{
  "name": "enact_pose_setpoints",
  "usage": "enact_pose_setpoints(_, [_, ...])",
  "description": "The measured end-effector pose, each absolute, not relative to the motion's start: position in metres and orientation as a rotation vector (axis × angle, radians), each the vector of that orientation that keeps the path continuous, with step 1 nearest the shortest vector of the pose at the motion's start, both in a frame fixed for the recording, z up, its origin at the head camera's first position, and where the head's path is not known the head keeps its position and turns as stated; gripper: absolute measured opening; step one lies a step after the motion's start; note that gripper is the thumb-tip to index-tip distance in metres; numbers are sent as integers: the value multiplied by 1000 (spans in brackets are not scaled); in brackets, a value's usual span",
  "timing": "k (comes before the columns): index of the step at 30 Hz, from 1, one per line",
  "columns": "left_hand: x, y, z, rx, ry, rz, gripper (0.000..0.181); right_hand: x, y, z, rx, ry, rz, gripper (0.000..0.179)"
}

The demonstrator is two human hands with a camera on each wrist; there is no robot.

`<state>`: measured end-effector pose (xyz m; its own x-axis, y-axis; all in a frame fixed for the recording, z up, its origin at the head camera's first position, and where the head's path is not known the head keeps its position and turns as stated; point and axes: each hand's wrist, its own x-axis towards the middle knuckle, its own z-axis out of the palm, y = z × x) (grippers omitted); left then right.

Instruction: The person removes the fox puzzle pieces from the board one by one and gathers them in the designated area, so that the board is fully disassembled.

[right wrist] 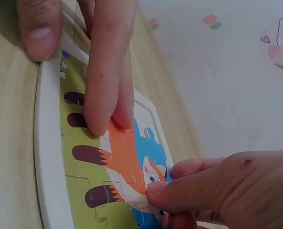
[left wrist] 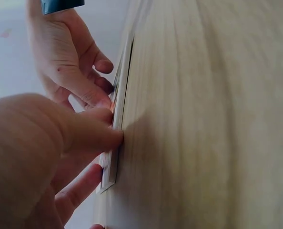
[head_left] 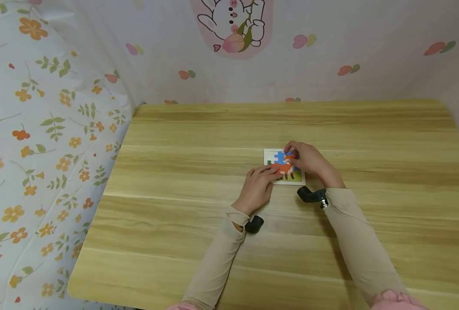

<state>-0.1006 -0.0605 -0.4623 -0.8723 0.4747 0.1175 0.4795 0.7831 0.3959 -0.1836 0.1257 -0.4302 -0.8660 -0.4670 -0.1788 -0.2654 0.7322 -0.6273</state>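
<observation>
Nearer the bench's [head_left: 198,137] far edge, the left hand [head_left: 257,187] rests outstretched on a fox puzzle [head_left: 287,169]; the right hand [head_left: 311,160], curled, pinches it.

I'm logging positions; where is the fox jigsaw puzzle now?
In the head view, the fox jigsaw puzzle lies on the wood-grain table, right of centre, left hand at its left, right hand at its right.

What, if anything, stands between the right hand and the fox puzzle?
Nothing visible: the right hand has its thumb on the fox puzzle. The left hand also has fingers on the puzzle, but it sits to the left in the head view, not between them.
</observation>
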Motion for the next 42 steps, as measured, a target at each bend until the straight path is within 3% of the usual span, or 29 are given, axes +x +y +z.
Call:
enact_pose_setpoints(12, [-100,-58,-467,-712,-2941,-854,44,-184,129,-434,-608,2619,-904,24])
enact_pose_setpoints(38, [-96,-48,-470,-697,-2974,-769,49,-179,139,-452,-671,2643,-1113,20])
enact_pose_setpoints(42, [-96,-48,-470,-702,-2954,-804,49,-178,139,-453,-685,2668,-1109,27])
